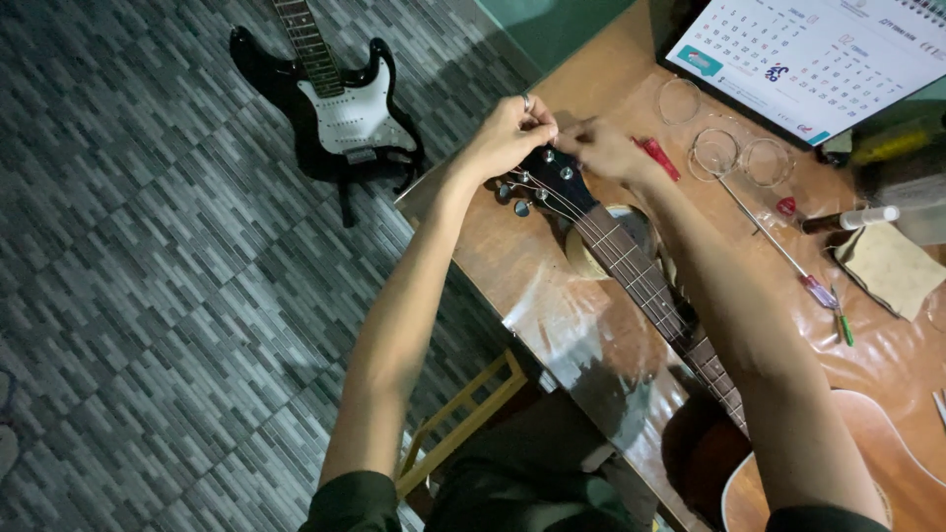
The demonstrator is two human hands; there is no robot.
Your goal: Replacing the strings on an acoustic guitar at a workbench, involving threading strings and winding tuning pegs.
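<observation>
An acoustic guitar (641, 276) lies on the brown table (552, 296), its dark headstock (554, 177) pointing to the far left edge. My left hand (507, 133), a ring on one finger, pinches at the top of the headstock by the tuning pegs (512, 192). My right hand (606, 148) rests fingers closed on the far side of the headstock, beside a red-handled tool (658, 158). Whether either hand pinches a string end is too small to tell.
A black and white electric guitar (335, 103) lies on the tiled floor at left. Coiled strings (714, 153), a long screwdriver (778, 246), a small bottle (852, 219), a cloth (892, 266) and a desk calendar (808, 54) sit on the table. A wooden stool (463, 419) stands below.
</observation>
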